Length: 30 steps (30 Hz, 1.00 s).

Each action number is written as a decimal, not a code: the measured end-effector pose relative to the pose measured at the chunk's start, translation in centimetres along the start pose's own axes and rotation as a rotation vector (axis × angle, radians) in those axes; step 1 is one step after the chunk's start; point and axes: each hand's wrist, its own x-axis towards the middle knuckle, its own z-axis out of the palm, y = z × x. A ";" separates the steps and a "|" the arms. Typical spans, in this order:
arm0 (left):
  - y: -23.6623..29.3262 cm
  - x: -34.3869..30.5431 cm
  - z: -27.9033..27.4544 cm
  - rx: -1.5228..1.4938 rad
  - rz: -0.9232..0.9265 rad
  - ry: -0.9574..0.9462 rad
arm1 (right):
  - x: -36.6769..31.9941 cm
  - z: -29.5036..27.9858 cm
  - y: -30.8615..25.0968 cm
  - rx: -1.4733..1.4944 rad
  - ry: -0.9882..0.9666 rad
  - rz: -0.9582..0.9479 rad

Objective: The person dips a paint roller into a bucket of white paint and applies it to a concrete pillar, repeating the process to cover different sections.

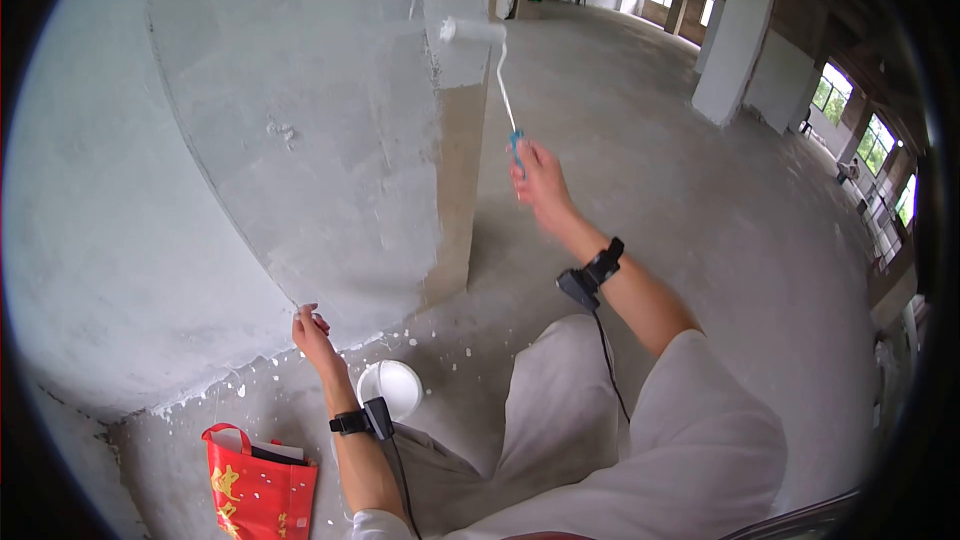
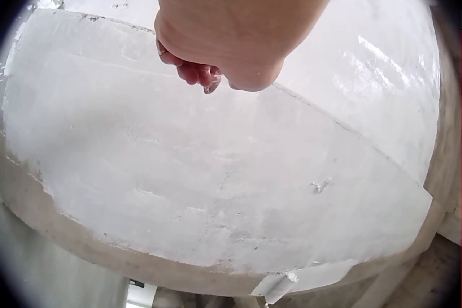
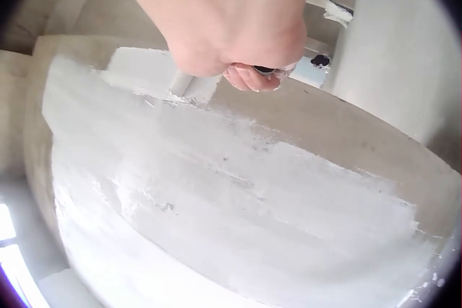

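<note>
My right hand [image 1: 541,181] grips the blue handle of a paint roller [image 1: 474,31]. Its white sleeve lies against the narrow side of the pillar, where fresh white paint meets bare brown surface. In the right wrist view the end of the roller [image 3: 181,83] shows beside the hand [image 3: 249,77], most of it hidden behind the wrist. Low by the wall corner is my left hand [image 1: 312,328], holding nothing, its fingers loosely bent. The left wrist view has this hand's paint-flecked fingertips [image 2: 193,73] in front of the painted wall [image 2: 180,156].
A white bucket [image 1: 391,389] stands on the floor between my left forearm and my knees. Left of it sits a red bag [image 1: 262,490] with things inside. Paint drops dot the floor along the wall's foot. Another pillar [image 1: 737,45] rises farther off, with windows beyond.
</note>
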 end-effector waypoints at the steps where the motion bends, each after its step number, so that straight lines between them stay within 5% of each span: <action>1: 0.0 0.0 0.0 0.003 -0.002 -0.002 | 1.0 0.2 -1.3 0.009 0.004 -0.020; 7: 0.4 -0.1 -0.2 -0.030 -0.003 -0.008 | 4.6 -0.9 -6.9 -0.037 -0.042 -0.118; 20: 0.4 -0.3 0.2 -0.037 -0.028 -0.023 | -3.8 -3.2 4.2 -0.228 0.004 0.077; 30: 0.3 0.0 0.5 -0.022 -0.044 -0.007 | 0.6 -2.0 -0.6 -0.367 0.031 -0.113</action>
